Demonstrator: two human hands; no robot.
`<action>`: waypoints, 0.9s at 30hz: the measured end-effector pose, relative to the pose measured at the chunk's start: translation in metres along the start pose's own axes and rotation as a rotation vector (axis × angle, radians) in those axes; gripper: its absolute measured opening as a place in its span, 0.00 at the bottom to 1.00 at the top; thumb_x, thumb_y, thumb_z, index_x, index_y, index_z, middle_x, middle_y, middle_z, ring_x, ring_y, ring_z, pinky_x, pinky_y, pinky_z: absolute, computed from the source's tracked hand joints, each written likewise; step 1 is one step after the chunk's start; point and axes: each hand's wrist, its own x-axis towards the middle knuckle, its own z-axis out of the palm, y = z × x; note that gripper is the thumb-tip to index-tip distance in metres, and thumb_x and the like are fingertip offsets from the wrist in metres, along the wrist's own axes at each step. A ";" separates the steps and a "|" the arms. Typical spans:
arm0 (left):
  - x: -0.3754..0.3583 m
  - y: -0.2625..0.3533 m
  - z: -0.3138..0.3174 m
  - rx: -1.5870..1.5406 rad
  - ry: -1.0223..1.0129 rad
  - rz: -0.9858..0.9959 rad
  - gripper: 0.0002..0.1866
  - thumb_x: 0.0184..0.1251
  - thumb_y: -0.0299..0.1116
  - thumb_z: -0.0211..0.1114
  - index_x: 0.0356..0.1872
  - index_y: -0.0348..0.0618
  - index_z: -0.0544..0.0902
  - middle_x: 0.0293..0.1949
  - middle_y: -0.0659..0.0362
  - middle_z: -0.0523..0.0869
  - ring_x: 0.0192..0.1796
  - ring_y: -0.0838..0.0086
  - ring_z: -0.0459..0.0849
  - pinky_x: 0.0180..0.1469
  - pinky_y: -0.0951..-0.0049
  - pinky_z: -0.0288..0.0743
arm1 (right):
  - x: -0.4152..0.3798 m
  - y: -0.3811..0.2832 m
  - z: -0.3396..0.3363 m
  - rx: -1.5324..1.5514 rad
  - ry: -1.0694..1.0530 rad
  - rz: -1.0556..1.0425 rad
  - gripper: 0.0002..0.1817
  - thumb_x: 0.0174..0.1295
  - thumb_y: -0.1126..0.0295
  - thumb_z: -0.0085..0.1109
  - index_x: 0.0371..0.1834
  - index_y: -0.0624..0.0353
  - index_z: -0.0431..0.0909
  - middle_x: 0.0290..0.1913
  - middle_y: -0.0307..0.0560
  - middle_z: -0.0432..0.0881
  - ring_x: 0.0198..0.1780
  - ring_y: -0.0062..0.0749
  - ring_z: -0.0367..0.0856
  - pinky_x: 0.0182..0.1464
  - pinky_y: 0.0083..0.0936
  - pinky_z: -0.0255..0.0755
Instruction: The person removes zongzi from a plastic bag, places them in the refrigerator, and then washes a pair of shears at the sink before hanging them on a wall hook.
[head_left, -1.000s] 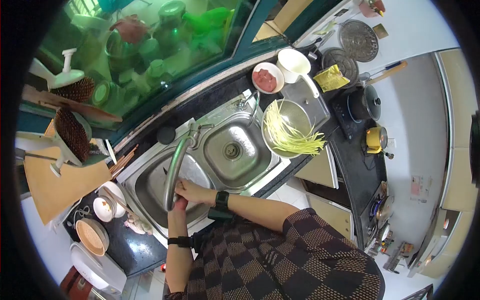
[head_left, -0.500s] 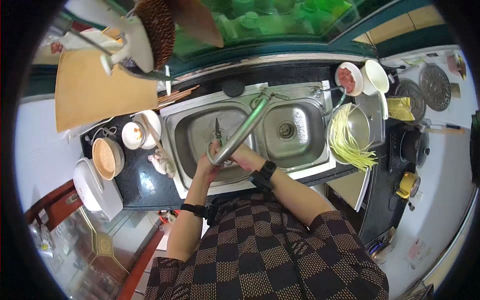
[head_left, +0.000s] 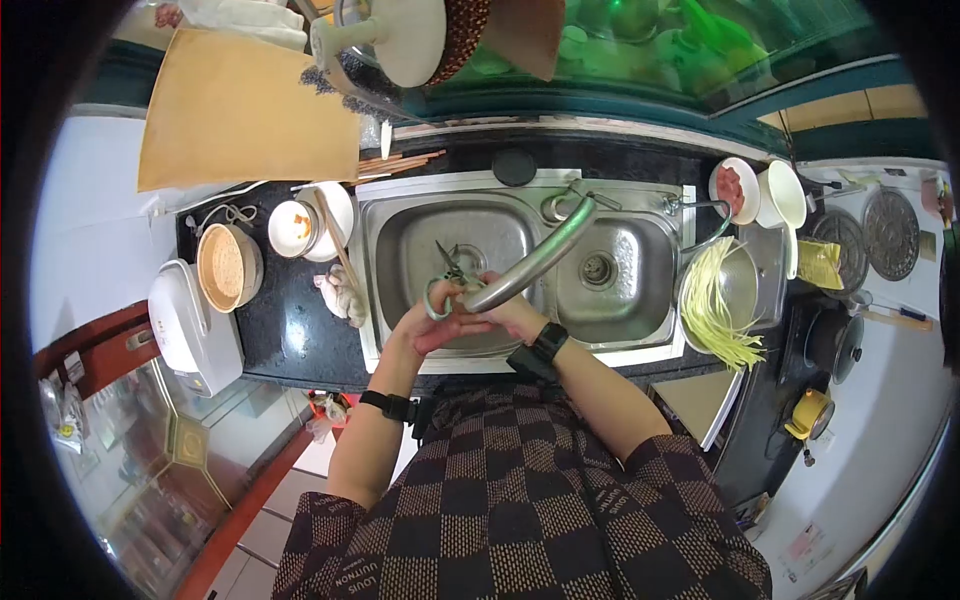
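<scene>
A pair of scissors with pale green handles is held over the left sink basin, its blades spread and pointing away from me. My left hand is closed around the handles, and one loop shows at its fingers. Close against it from the right comes my right hand. The curved metal faucet passes in front of that hand and hides most of its fingers, so I cannot tell whether they grip the scissors.
The right basin has a drain strainer. Right of it, long yellow-green strips hang over a metal bowl, near a bowl of pinkish meat. Garlic, stacked bowls and chopsticks lie left. A dark pot stands far right.
The scissors' blades have spread apart and tilted leftward, and a green handle loop has come into sight at my left hand. My view has shifted, so the counter sits further right.
</scene>
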 end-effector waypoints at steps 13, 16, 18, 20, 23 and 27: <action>0.019 -0.008 -0.017 0.089 0.212 0.104 0.22 0.70 0.48 0.65 0.58 0.47 0.78 0.57 0.55 0.81 0.58 0.61 0.81 0.58 0.52 0.78 | 0.029 0.025 0.000 -0.996 -0.046 -0.513 0.16 0.68 0.70 0.48 0.52 0.73 0.72 0.50 0.73 0.80 0.50 0.67 0.81 0.50 0.47 0.75; 0.029 -0.006 -0.002 0.059 0.310 0.073 0.22 0.68 0.50 0.65 0.55 0.48 0.79 0.52 0.57 0.81 0.52 0.66 0.79 0.53 0.58 0.75 | 0.039 0.050 -0.019 -0.986 -0.070 -0.571 0.23 0.68 0.70 0.47 0.62 0.75 0.66 0.56 0.74 0.78 0.56 0.67 0.79 0.57 0.46 0.74; 0.040 -0.010 -0.008 -0.013 0.289 0.097 0.18 0.68 0.48 0.65 0.51 0.48 0.80 0.47 0.57 0.81 0.52 0.66 0.78 0.56 0.59 0.74 | 0.045 0.052 -0.032 -1.053 -0.131 -0.445 0.27 0.71 0.71 0.43 0.71 0.73 0.57 0.62 0.76 0.74 0.64 0.67 0.75 0.66 0.45 0.68; 0.064 -0.016 -0.035 -0.047 0.368 0.118 0.18 0.69 0.48 0.64 0.50 0.47 0.79 0.47 0.56 0.81 0.52 0.65 0.79 0.57 0.59 0.73 | 0.030 0.036 -0.028 -0.926 -0.243 -0.439 0.27 0.73 0.71 0.41 0.73 0.71 0.59 0.65 0.75 0.72 0.68 0.67 0.71 0.72 0.45 0.63; 0.079 -0.020 -0.041 -0.137 0.412 0.206 0.18 0.68 0.46 0.64 0.49 0.45 0.79 0.46 0.55 0.81 0.51 0.63 0.79 0.60 0.59 0.72 | 0.002 0.016 -0.021 -1.060 -0.150 -0.573 0.24 0.72 0.77 0.41 0.70 0.63 0.69 0.67 0.65 0.74 0.69 0.55 0.73 0.71 0.40 0.65; 0.085 -0.020 -0.029 -0.277 0.324 0.304 0.16 0.68 0.41 0.66 0.47 0.41 0.76 0.44 0.52 0.82 0.46 0.61 0.82 0.55 0.59 0.76 | 0.000 0.009 -0.036 -1.054 -0.101 -0.613 0.18 0.74 0.75 0.47 0.64 0.64 0.75 0.65 0.62 0.77 0.68 0.52 0.76 0.70 0.38 0.68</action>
